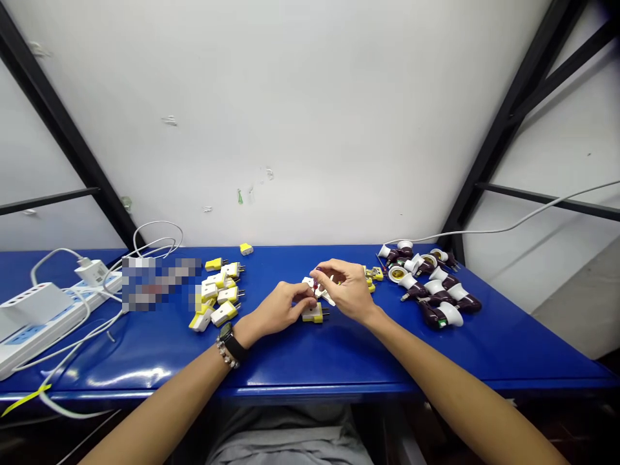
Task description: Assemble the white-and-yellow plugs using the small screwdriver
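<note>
My left hand point(285, 307) is closed in a pinch at the middle of the blue table; what sits between thumb and fingers is too small to make out. Close beside it, my right hand point(349, 289) grips a slim dark-red screwdriver point(316, 276), pointing down towards the left fingertips. Small white pieces point(327, 298) show between the hands. Just below the fingers lies a white and yellow plug point(312, 315) with its prongs to the right. More yellow plug parts point(374, 274) are partly hidden behind my right hand.
White and yellow plugs point(225, 294) are heaped at left, with one yellow piece point(246, 248) by the wall. Dark and white bulb sockets point(438, 290) cluster at right. A power strip point(46, 326) with loose white cables covers the left of the blue table point(349, 361).
</note>
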A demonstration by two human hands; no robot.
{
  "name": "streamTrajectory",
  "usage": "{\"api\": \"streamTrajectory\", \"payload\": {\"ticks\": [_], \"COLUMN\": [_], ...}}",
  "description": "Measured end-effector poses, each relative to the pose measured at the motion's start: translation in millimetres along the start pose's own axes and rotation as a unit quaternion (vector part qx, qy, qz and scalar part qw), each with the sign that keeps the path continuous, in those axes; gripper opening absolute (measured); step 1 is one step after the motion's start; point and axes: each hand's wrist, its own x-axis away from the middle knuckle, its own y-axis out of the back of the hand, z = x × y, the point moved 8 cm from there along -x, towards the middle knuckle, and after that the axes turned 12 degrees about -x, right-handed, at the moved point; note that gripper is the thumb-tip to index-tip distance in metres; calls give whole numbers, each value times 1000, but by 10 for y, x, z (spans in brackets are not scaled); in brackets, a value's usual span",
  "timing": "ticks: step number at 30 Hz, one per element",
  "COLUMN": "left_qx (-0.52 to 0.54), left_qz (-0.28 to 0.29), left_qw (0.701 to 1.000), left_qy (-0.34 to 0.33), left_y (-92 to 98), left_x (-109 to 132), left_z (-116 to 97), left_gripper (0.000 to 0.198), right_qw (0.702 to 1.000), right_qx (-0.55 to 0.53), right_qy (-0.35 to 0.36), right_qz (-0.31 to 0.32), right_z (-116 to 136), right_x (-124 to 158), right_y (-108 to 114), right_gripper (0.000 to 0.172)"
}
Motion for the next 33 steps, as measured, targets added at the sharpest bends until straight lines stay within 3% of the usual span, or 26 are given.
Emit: {"api": "streamTrajectory", "payload": {"ticks": [3,6,9,13,20,27,33], "left_qx": [-6,-16,-25,0,63,80,96], "left_qz": [-1,-4,-15,-24,-50,-67,-48], "left_qw": [1000,1000,1000,1000,997,994,994], "left_qy": [-2,1,9,8,-1,28,19], "left_y": [5,3,-2,-5,50,-10,22], "left_x": [1,6,9,9,12,-13,0], "left_z": [5,19,40,28,-37,46,5], "left_gripper": [23,23,23,23,23,21,23], "right_qw": [998,993,990,996,984,997,990], "right_qx": [28,-44,-96,-71,-103,-57,-50], "right_qy": [1,-41,-66,-40,-73,-39,-46], "right_qz": [50,103,84,30,128,32,122], "right_z": [38,-48,-138,-114,-84,-103,-51], "right_x": [-14,-12,-6,9,40,31,35], "right_y": [-44,-110,-108,-70,-226,-101,-220], "right_gripper": [26,29,32,28,33,27,35]}}
